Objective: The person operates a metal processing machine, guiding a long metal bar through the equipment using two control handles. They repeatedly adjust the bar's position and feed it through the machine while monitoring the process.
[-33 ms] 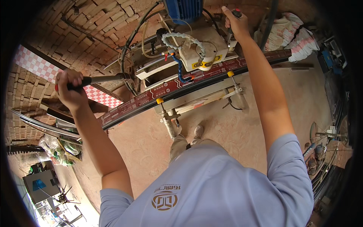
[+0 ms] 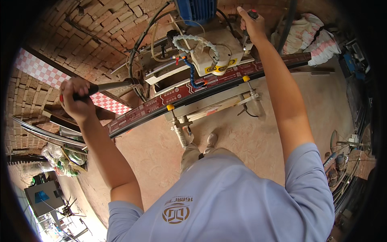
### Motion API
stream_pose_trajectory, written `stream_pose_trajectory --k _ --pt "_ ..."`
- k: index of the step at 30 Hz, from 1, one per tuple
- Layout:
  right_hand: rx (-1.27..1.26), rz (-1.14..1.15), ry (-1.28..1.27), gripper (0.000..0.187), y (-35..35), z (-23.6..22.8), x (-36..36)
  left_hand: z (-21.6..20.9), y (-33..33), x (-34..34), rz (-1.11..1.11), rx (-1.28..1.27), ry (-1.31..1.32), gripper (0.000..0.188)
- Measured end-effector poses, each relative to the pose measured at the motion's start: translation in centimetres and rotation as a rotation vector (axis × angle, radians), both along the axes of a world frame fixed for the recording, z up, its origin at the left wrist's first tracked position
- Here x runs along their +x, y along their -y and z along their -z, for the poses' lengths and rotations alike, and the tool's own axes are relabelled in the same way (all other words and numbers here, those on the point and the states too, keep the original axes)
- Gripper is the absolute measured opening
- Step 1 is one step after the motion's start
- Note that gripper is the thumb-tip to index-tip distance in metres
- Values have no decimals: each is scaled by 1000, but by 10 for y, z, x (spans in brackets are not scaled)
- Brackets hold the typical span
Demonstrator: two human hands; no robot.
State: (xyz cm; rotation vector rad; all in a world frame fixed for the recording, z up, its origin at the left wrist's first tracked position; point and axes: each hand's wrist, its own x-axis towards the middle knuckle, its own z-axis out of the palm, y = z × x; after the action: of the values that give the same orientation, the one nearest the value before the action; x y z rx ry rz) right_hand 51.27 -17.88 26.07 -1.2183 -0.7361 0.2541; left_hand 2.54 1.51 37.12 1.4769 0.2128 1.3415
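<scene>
My left hand [image 2: 78, 99] is closed round the black grip of a lever [image 2: 115, 85], whose metal shaft runs right to the machine. Up at the right, my right hand [image 2: 254, 29] grips a second, black handle with a red button [image 2: 252, 13] on its end. Between them stands a white machine [image 2: 201, 60] with a blue motor [image 2: 196, 11] on top. A long dark profile [image 2: 155, 109] covered in red printed film lies across its front. Two yellow-capped clamps [image 2: 170, 107] stand at the profile's near side. A blue segmented hose [image 2: 191, 74] bends down toward the profile.
Brick paving and wall [image 2: 109, 24] lie behind the machine. A red-and-white checked board [image 2: 40, 68] leans at left, above long metal strips [image 2: 48, 133] and plastic bags [image 2: 58, 159]. White sacks [image 2: 304, 34] sit at far right. Cables and parts [image 2: 346, 173] crowd the right edge.
My left hand has shifted very slightly right and down with the lever's grip. My right hand, the machine and the profile look unmoved.
</scene>
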Motion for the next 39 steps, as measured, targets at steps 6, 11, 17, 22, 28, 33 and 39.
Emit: stream_pose_trajectory --k 6,11,17,22,28,33,39 --pt "21 55 4 30 -5 12 -1 29 32 -14 -50 26 36 22" --pt "18 44 -12 29 -8 16 4 39 41 -20 -43 117 13 23" --pt "-45 146 50 28 -8 12 1 39 42 -22 -2 92 3 23" --pt "-89 223 1 28 -7 8 -4 39 37 -18 -61 69 7 23" --pt "-19 224 1 26 -19 14 2 39 39 -18 -51 58 20 23" --pt "-81 214 17 25 -9 14 4 39 39 -20 -60 81 19 21" --pt "-64 227 -29 23 -13 12 -2 39 39 -18 -60 66 43 22"
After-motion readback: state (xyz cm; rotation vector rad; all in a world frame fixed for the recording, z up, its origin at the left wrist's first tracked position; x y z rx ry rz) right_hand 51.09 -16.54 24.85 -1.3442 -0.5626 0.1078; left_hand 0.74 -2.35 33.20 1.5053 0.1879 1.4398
